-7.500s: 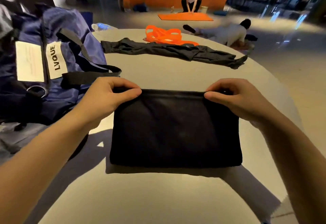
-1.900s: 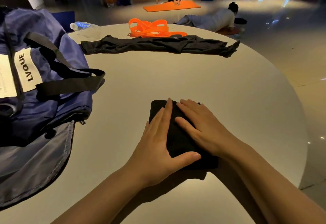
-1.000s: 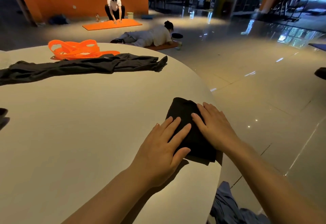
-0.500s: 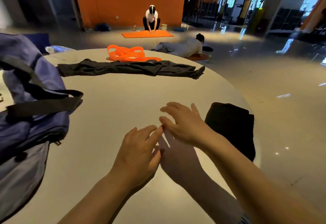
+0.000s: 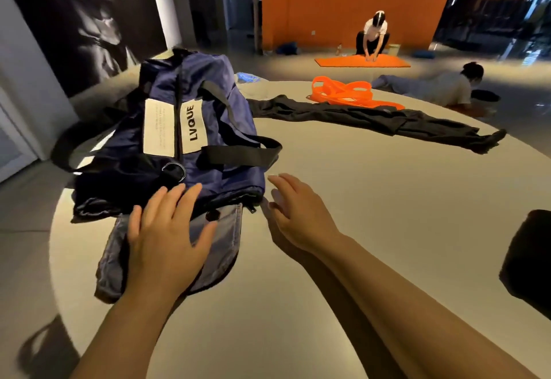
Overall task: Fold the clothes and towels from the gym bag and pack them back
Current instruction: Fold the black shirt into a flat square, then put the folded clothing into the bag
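Observation:
A navy gym bag (image 5: 167, 128) with a white label lies on the left of the round table (image 5: 343, 199), its grey flap (image 5: 223, 235) folded out toward me. My left hand (image 5: 167, 235) hovers over that flap, fingers spread and empty. My right hand (image 5: 295, 211) reaches toward the bag's near corner, fingers relaxed, holding nothing. The folded black cloth (image 5: 527, 259) sits at the table's right edge. A long dark garment (image 5: 372, 116) lies stretched across the far side.
Orange straps (image 5: 346, 92) lie behind the dark garment. A plastic water bottle (image 5: 247, 77) rests at the table's far edge behind the bag. Beyond the table, one person crouches on an orange mat (image 5: 360, 62) and another lies on the floor.
Both hands left the folded black cloth at the table's right edge and moved left to the gym bag. My view swung left with them.

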### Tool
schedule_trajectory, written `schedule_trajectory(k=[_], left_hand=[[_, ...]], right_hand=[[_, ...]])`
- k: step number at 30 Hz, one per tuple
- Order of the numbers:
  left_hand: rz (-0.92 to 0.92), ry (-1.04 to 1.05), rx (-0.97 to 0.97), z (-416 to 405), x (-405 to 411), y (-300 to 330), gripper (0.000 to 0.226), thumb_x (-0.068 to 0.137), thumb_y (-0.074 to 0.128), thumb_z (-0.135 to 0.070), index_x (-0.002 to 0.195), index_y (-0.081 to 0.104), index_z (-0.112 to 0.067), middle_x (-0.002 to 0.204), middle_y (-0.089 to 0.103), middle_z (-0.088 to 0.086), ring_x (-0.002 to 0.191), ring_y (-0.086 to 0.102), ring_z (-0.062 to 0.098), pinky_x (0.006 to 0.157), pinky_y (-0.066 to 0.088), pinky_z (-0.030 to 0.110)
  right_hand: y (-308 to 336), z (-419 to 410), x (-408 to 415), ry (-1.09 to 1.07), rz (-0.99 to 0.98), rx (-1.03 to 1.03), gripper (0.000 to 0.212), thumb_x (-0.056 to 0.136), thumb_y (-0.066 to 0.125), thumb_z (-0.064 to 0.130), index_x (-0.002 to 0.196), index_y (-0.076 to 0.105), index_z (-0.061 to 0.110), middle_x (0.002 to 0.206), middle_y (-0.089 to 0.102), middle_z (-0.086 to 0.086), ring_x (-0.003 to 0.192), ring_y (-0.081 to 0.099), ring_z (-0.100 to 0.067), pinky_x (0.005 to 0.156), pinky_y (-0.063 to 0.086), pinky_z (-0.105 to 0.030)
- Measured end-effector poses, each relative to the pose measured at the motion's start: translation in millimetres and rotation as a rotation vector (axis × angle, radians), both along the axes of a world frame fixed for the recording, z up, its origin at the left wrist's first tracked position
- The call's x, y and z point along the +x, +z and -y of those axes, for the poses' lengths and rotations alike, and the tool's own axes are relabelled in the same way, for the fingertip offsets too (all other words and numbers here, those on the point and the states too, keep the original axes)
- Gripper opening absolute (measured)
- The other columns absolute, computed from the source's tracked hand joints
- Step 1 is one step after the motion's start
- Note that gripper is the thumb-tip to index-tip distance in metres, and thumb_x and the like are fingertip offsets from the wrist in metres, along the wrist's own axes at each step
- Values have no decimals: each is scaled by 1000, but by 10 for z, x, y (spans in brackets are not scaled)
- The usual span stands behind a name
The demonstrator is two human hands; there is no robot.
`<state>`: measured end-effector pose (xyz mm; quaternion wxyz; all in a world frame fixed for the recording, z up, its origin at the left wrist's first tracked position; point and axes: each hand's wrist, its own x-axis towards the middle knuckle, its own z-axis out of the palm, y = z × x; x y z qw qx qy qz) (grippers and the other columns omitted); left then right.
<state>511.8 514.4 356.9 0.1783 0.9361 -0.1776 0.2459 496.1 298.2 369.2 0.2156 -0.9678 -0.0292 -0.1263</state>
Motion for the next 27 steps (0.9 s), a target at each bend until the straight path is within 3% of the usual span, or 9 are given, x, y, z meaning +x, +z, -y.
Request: schedule_trajectory(k=[2,3,7,11,15,17,20,23,27], left_hand=[[-156,20,69,4,-12,-89,64,89,53,-51,147,33,-32,156,27,6,146,14,29,110,17,60],[-179,11,94,15,-8,-133,65,89,49,-56,148,31,-34,159,21,5,147,8,30,111,15,59],[-252,8,165,51,21,-119,81,76,14,-72,148,30,-37,159,20,3,148,5,29,115,9,54],[-272,-21,187,130,-56,-110,89,70,6,-75,149,24,-38,159,17,-3,149,1,24,116,-4,46],[-199,-82,301,260,-222,-96,71,83,25,-67,135,53,-27,141,51,4,135,40,34,108,27,54],[-150,-117,337,360,-351,-72,65,85,31,-64,129,60,-25,133,59,5,127,50,35,100,37,56],[-82,-229,310,494,-607,-53,63,83,36,-63,123,65,-23,126,63,4,119,56,35,92,47,53],[-19,-363,258,589,-924,-46,58,82,42,-59,119,68,-22,121,66,0,113,58,32,86,52,48],[24,-490,177,724,-1345,-67,53,81,46,-55,113,71,-21,119,67,-1,117,58,33,84,53,47]], right_hand=[[14,-148,113,135,40,-89,50,92,55,26,139,46,12,142,48,-9,124,48,-30,100,42,-38],[-5,-187,164,179,32,-91,50,88,55,27,135,51,9,136,54,-12,119,52,-32,96,45,-40],[0,-196,223,174,-1,-50,49,86,38,33,128,58,16,123,63,-8,109,56,-31,90,46,-43],[-25,-81,130,151,-2,-79,46,88,36,34,125,59,20,117,65,-6,104,58,-30,89,46,-44],[-85,130,-118,104,-15,-61,50,91,32,37,132,54,20,126,62,-4,113,55,-25,98,40,-38],[-106,262,-308,79,-45,-65,54,91,28,40,137,50,22,132,58,-1,119,51,-22,103,35,-33],[-148,455,-728,34,-84,-74,61,95,17,54,139,46,24,135,55,0,122,50,-21,103,30,-28],[-190,638,-1247,-9,1,-172,62,99,14,54,133,53,20,124,64,-1,110,62,-22,93,39,-29],[-223,833,-1848,-72,-25,-129,54,99,17,56,137,43,29,127,61,4,115,51,-13,96,34,-23]])
